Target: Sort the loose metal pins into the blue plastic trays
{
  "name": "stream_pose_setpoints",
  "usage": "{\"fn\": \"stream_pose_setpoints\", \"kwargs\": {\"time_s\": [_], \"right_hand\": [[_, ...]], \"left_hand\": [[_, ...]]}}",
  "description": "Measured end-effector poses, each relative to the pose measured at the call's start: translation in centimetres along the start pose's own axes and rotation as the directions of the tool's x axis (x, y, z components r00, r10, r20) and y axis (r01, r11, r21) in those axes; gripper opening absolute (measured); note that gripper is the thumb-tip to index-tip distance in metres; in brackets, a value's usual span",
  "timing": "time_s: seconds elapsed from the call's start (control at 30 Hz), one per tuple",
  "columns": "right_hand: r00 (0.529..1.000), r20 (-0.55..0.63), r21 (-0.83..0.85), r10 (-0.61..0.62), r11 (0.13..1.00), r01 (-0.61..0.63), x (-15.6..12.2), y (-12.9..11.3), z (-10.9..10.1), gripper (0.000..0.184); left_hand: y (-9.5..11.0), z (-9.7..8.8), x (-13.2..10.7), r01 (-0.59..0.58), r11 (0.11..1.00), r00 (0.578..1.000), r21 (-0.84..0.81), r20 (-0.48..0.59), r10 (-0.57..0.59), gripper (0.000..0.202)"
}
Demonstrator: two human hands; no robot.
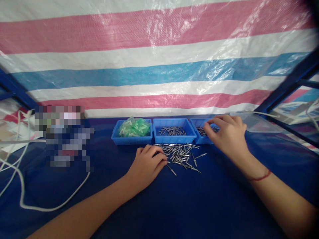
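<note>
A loose pile of metal blind rivets [178, 153] lies on the blue table in front of the bins. At its left edge rests my left hand [147, 162], palm down, its fingers curled and the thumb close to the index finger; what is between them is hidden. My right hand [228, 134] is over the right blue bin [203, 139], thumb and index finger drawn together at its opening. Anything in that pinch is too small to make out. Small dark metal pieces show inside this bin, partly covered by the hand. More rivets lie in the middle blue bin [174, 137].
The left blue bin [132, 140] holds green plastic bags with white pieces. White cables [22, 196] run over the table's left side, near a blurred-out area. A clear plastic tray [256, 123] sits at the back right. A striped sheet [159, 73] hangs behind, between blue frame posts.
</note>
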State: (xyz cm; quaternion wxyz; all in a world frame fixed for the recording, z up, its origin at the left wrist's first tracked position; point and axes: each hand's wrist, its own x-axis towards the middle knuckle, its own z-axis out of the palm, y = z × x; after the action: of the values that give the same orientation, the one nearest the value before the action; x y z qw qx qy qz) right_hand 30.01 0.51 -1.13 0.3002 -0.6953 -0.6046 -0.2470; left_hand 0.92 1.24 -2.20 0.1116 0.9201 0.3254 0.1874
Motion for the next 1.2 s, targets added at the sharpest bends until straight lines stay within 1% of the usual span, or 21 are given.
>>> {"fn": "stream_pose_setpoints", "kwargs": {"time_s": [0.07, 0.1, 0.17, 0.2, 0.27, 0.3, 0.37, 0.43, 0.53, 0.67, 0.73, 0.8, 0.87, 0.93, 1.0, 1.13, 1.2], "right_hand": [[0.989, -0.05, 0.159, -0.138, 0.977, 0.144, -0.1, -1.2, -0.7, 0.016], [0.973, -0.059, 0.257, -0.221, 0.939, 0.229, -0.3, -2.0, -1.1, 0.014], [0.928, -0.051, 0.453, -0.37, 0.819, 0.352, -1.0, -3.8, -1.8, 0.01], [0.901, -0.044, 0.543, -0.431, 0.747, 0.383, -1.5, -4.7, -2.1, 0.01], [0.862, -0.016, 0.673, -0.507, 0.632, 0.384, -2.5, -6.4, -2.6, 0.017], [0.849, -0.005, 0.718, -0.528, 0.589, 0.37, -3.1, -7.1, -2.7, 0.017], [0.843, 0.017, 0.78, -0.537, 0.534, 0.325, -3.8, -8.1, -2.9, 0.014], [0.854, 0.039, 0.82, -0.518, 0.505, 0.269, -4.2, -8.6, -3.1, 0.011], [0.872, 0.079, 0.85, -0.484, 0.49, 0.195, -4.2, -8.8, -3.4, 0.008], [0.893, 0.111, 0.854, -0.436, 0.501, 0.138, -3.8, -8.7, -3.7, 0.007], [0.907, 0.122, 0.853, -0.402, 0.509, 0.111, -3.8, -8.6, -3.6, 0.007], [0.915, 0.145, 0.851, -0.375, 0.52, 0.078, -3.8, -8.7, -3.4, 0.008], [0.916, 0.175, 0.85, -0.362, 0.525, 0.045, -3.9, -8.7, -3.2, 0.009], [0.908, 0.199, 0.85, -0.368, 0.526, 0.026, -4.0, -8.8, -3.0, 0.01], [0.899, 0.206, 0.846, -0.388, 0.532, 0.036, -4.0, -8.9, -2.9, 0.011], [0.87, 0.185, 0.808, -0.458, 0.575, 0.131, -4.1, -8.8, -2.8, 0.01], [0.85, 0.189, 0.8, -0.492, 0.579, 0.158, -4.1, -8.7, -2.8, 0.01]], "left_hand": [[0.1, -0.1, 0.1, 0.009, 0.999, 0.999, -0.032, -0.04, -0.01, 0.015], [0.2, -0.2, 0.1, 0.008, 0.998, 0.998, -0.06, -0.064, -0.012, 0.014], [0.4, -0.3, 0.1, -0.009, 0.991, 0.993, -0.133, -0.119, -0.007, 0.012], [0.5, -0.4, 0.1, -0.025, 0.985, 0.989, -0.171, -0.148, 0.0, 0.011], [0.7, -0.5, -0.1, -0.068, 0.971, 0.98, -0.229, -0.2, 0.021, 0.009], [0.9, -0.6, -0.2, -0.087, 0.965, 0.975, -0.247, -0.221, 0.032, 0.008], [1.0, -0.6, -0.4, -0.118, 0.956, 0.969, -0.27, -0.24, 0.052, 0.008], [1.1, -0.6, -0.5, -0.132, 0.949, 0.968, -0.285, -0.244, 0.061, 0.007], [1.0, -0.6, -0.4, -0.142, 0.942, 0.965, -0.306, -0.255, 0.062, 0.008], [1.0, -0.3, -0.2, -0.143, 0.923, 0.96, -0.357, -0.277, 0.042, 0.01], [1.0, -0.2, -0.1, -0.106, 0.911, 0.961, -0.399, -0.278, -0.01, 0.008], [0.9, -0.2, -0.1, -0.044, 0.892, 0.959, -0.449, -0.268, -0.088, 0.007], [0.9, -0.2, -0.1, 0.014, 0.871, 0.951, -0.491, -0.262, -0.163, 0.008], [0.9, -0.2, -0.1, 0.049, 0.855, 0.941, -0.516, -0.263, -0.212, 0.008], [0.9, -0.3, -0.1, 0.052, 0.846, 0.935, -0.531, -0.271, -0.227, 0.007], [1.2, -0.3, -0.1, 0.013, 0.828, 0.935, -0.56, -0.287, -0.209, 0.007], [1.4, -0.3, -0.2, -0.008, 0.816, 0.935, -0.578, -0.294, -0.199, 0.01]]}}
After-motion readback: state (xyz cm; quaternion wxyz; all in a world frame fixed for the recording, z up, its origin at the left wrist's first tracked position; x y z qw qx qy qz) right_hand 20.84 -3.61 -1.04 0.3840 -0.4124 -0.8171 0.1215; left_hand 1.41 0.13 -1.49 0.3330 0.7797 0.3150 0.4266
